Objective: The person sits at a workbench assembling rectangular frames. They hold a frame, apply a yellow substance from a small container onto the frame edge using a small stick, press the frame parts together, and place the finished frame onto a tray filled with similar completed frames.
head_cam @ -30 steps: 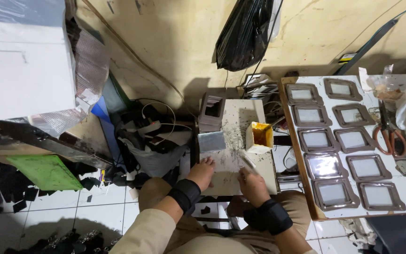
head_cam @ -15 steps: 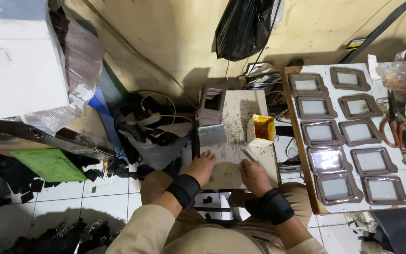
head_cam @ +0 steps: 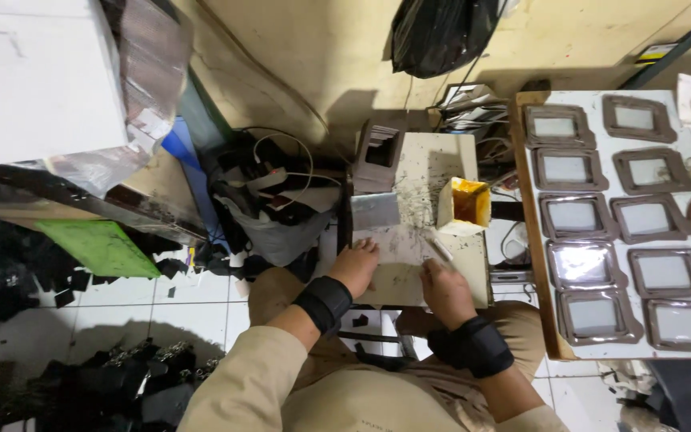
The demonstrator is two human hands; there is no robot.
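While pressed flat, both hands point(head_cam: 397, 276) at the small board's point(head_cam: 409, 276) near edge.

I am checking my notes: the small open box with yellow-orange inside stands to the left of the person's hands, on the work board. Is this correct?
Not quite. In the head view the small open box with yellow-orange inside stands on the work board, but beyond the right hand, on the right side, not to the left of the hands.

Ten framed panels point(head_cam: 585, 217) are being shown in two columns on the white board point(head_cam: 685, 350) at three o'clock. One yellow-lined tub point(head_cam: 465, 206) is being seen at centre, one black bag point(head_cam: 440, 32) at twelve o'clock, one green sheet point(head_cam: 99, 247) at nine o'clock, and two hands, each wearing one black wristband.
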